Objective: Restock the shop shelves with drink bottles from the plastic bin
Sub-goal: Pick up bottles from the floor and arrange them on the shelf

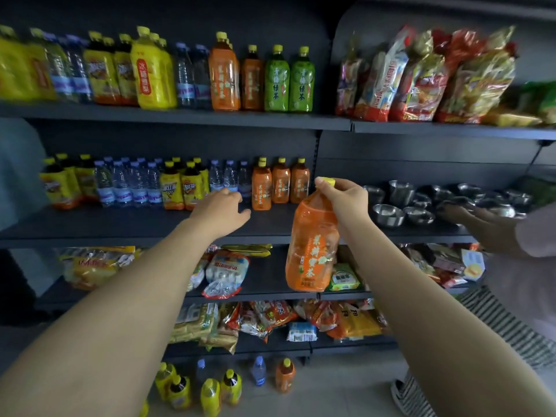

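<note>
Your right hand [341, 200] grips cap of large orange bottle [311, 254], hanging before middle shelf [120, 227]. Your left hand [221, 212], fingers loosely spread, beside small orange bottles [280, 184]. Another person's hand [478, 222] at steel bowls [389, 214].

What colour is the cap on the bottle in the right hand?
Yellow cap, on an orange bottle; it shows in the head view.

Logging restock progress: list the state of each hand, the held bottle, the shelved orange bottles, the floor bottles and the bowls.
Right hand: fingers grip the big orange bottle at its neck.
Big orange bottle: capped, slightly tilted, in the air, not yet shelved.
Left hand: open, holds nothing, over the middle shelf.
Shelved orange bottles: upright, capped.
Floor bottles: upright, capped.
Steel bowls: open side up, clustered.
</note>
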{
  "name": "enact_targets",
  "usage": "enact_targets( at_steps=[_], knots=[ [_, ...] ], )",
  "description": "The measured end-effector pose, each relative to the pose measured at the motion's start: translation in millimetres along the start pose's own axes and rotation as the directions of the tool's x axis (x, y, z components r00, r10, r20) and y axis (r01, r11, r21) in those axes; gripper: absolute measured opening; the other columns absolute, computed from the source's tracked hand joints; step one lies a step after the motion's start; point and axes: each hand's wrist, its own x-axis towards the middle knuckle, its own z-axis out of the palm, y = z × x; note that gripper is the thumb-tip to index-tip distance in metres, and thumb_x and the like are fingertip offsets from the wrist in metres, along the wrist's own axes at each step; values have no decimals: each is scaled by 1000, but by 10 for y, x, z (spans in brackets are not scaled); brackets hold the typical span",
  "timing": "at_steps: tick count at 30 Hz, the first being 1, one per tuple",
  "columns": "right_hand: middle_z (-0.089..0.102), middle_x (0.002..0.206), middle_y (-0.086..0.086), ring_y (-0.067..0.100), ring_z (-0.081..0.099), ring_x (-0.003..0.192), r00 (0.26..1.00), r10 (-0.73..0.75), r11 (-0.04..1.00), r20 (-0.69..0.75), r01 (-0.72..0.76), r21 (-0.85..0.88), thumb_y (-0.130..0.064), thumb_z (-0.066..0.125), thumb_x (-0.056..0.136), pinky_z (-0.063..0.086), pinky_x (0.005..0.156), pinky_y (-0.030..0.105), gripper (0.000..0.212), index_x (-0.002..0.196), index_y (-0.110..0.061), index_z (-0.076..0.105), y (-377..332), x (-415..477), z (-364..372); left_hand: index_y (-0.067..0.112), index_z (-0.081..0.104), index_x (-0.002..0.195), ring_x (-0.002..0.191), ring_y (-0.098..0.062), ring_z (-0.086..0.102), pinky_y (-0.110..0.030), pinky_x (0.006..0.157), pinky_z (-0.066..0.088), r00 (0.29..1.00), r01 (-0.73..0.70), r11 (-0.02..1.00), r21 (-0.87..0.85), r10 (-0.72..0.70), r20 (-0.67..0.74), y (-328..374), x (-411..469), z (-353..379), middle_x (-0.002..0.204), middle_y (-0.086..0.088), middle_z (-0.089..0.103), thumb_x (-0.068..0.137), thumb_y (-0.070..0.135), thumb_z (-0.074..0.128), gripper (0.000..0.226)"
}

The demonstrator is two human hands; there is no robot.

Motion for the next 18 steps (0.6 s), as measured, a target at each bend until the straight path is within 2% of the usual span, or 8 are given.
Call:
enact_targets(
  at_steps=[6,11,16,18],
  knots=[
    [67,87,-3,11,66,77,1000,-16,1000,19,16,-5,-35,74,79,52,59,23,37,108,-15,62,91,463,209,13,47,131,124,-27,43,-40,99,40,1000,-1,1000,-1,1,12,-81,431,238,136,-8,47,93,44,43,50],
    [67,90,-5,12,66,82,998,-26,999,60,28,-34,-35,74,78,52,65,24,37,107,-16,63,295,999,364,12,46,132,125,-27,43,-38,100,38,999,30,1000,-9,-29,41,-174,890,461,138,-8,45,94,43,43,49],
    [68,89,-5,13,67,82,997,1,999,73,1,-37,-35,75,78,56,76,34,33,103,-17,64,550,1537,510,12,46,133,125,-27,42,-38,99,39,996,60,998,-8,-60,60,-246,1343,659,138,-8,45,94,43,43,50],
    [70,94,-2,17,67,87,997,9,999,77,-6,-48,-37,76,76,56,81,39,39,106,-14,66,671,1740,600,12,46,133,125,-26,43,-37,97,39,996,72,997,2,-72,58,-264,1506,745,138,-7,45,94,43,43,50]
  ],
)
